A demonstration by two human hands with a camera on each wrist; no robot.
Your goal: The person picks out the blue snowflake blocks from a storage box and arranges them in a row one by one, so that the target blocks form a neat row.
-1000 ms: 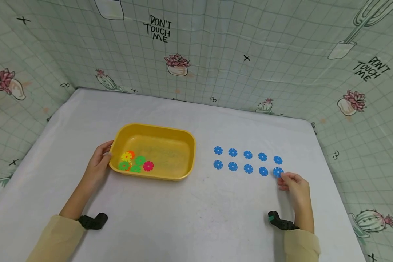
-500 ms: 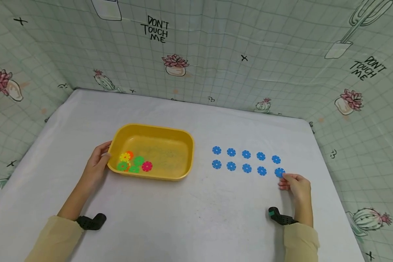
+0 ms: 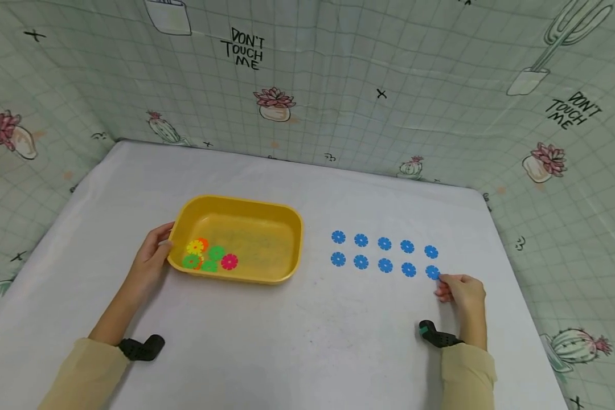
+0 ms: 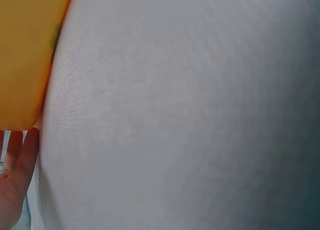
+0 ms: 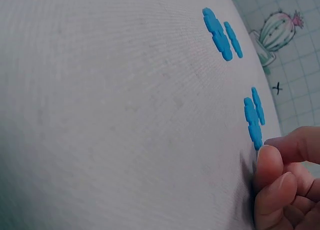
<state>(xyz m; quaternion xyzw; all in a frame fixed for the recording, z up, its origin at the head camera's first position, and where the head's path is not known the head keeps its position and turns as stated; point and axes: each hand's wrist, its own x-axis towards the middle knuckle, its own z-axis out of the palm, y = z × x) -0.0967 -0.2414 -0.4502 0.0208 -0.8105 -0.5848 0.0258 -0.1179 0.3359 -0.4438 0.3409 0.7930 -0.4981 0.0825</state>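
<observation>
In the head view my left hand (image 3: 154, 250) rests against the left end of a yellow plastic tray (image 3: 256, 279). The left wrist view shows its fairly straight fingers touching the tray wall (image 4: 25, 64). Several snowflake discs lie in the tray's near left corner: green (image 3: 216, 253), yellow (image 3: 195, 246), orange, and one magenta disc (image 3: 229, 262). To the right, blue snowflake discs (image 3: 385, 265) form two rows on the cloth. My right hand (image 3: 463, 290) pinches the edge of the near row's rightmost blue disc (image 3: 433, 272) between thumb and forefinger, other fingers curled.
A white cloth (image 3: 287, 341) covers the table. Behind and beside it hangs a green grid curtain (image 3: 328, 74) printed with cactus pots. A black wrist camera (image 3: 142, 348) sits on the left wrist, another black camera (image 3: 438, 336) on the right.
The rightmost near blue disc shifted slightly right, then back left under my right fingers, and now sits almost in line with the disc behind it. My left hand and the tray stay put.
</observation>
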